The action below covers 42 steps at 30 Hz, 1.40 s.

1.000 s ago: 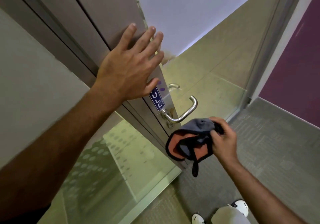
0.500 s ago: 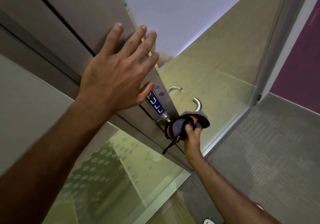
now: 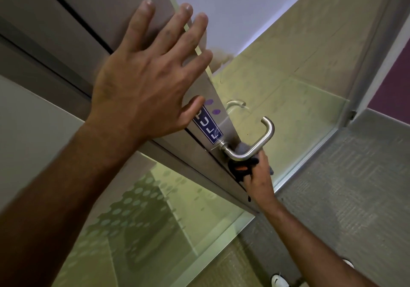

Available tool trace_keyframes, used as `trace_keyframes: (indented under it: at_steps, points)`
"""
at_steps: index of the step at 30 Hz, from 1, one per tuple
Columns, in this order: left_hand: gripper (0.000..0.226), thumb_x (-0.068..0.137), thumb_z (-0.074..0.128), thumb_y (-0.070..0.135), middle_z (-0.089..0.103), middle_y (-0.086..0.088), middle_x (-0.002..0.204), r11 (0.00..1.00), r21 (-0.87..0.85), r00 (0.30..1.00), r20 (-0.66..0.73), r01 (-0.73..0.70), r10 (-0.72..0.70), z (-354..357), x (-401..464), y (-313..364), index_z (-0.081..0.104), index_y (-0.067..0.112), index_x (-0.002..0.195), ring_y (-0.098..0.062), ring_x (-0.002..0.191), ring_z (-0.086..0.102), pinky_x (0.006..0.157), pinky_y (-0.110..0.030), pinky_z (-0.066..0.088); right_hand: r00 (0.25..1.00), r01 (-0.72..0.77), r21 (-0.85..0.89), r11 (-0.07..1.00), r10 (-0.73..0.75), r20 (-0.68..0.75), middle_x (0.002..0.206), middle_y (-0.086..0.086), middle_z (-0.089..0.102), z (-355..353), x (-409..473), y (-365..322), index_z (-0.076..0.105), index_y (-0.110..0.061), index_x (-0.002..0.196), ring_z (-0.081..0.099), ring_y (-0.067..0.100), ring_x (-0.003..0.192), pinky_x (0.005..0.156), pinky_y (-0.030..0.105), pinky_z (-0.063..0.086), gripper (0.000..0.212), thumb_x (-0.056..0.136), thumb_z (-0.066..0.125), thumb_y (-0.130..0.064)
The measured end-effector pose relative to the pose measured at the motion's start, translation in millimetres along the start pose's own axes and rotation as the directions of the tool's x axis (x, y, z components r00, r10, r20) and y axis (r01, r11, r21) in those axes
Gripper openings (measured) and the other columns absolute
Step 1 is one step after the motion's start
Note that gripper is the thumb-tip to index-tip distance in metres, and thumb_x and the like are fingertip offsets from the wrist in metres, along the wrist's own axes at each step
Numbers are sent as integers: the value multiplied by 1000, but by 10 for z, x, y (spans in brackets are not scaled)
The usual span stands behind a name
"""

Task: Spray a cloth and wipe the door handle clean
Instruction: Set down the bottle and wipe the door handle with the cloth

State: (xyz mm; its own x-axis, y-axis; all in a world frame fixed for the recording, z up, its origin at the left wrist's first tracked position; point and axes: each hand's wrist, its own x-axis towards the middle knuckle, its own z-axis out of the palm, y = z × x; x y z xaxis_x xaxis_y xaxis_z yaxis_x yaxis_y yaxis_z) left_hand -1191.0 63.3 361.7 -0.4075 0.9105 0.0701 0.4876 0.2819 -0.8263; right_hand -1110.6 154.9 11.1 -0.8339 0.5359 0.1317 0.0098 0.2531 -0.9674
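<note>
Head view shows the door (image 3: 93,16) as the largest thing, and every place here is given from its lever handle (image 3: 250,144). The step in hand reads as the wipe itself, working the underside of the handle near where it meets the door.

To do it well, I judge the door must be braced so the rubbing does not swing it. The cloth should wrap round the bar, not just dab 1 side, then travel from the base out to the upturned end. Steady pressure should be kept through the bend, where grime tends to sit.

The left arm (image 3: 55,198) reaches up from below and left of the handle. The left hand (image 3: 144,82) lies flat on the door face above and left of the handle, fingers straight and spread, thumb just beside the blue PULL sign (image 3: 207,129); it grips nothing.

The right arm (image 3: 299,238) rises from below and right of the handle. The right hand (image 3: 257,180) sits directly under the bar, fingers curled round the cloth (image 3: 243,167).

The cloth, grey with orange and black parts, is bunched and pressed up against the underside of the handle, touching it near the base.
</note>
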Motion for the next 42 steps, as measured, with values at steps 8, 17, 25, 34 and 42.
trace_keyframes:
  at_steps: [8,17,25,34,42]
  points:
    - [77,95,34,62,13,-18,169,998,-54,1000,-23,20,-22,20,8,12,33,13,154,-36,156,12,123,-60,2,818,-183,649,739,480,-317,110,-1,68,116,281,-297,57,-33,116,69,10,102,96,42,57,56,79,65,8]
    - [78,95,32,61,11,-19,170,997,-72,1000,-9,25,-26,16,11,10,26,13,156,-36,157,11,123,-59,2,962,-166,573,802,261,-86,153,8,38,399,-14,-209,27,-58,139,47,16,137,116,41,41,73,92,64,-16]
    - [78,95,34,61,14,-20,168,999,-46,999,-36,20,-22,35,26,15,29,11,155,-37,156,14,123,-60,5,978,189,-350,917,-206,-11,131,17,48,128,104,280,53,-13,129,46,31,110,87,52,53,48,84,67,-4]
    - [80,95,22,66,13,-18,169,996,89,1000,-15,-8,9,11,33,-1,28,15,156,-36,156,16,124,-58,11,900,-248,240,938,315,-300,125,3,58,-422,-364,321,51,-22,131,59,20,118,101,47,51,33,100,57,-12]
    - [78,95,23,60,21,-19,167,997,74,999,-39,5,-3,-46,15,5,27,13,156,-35,155,22,123,-58,15,885,242,484,841,14,-466,125,-18,62,-516,113,-1216,47,-47,130,62,11,118,90,20,54,52,94,68,-15]
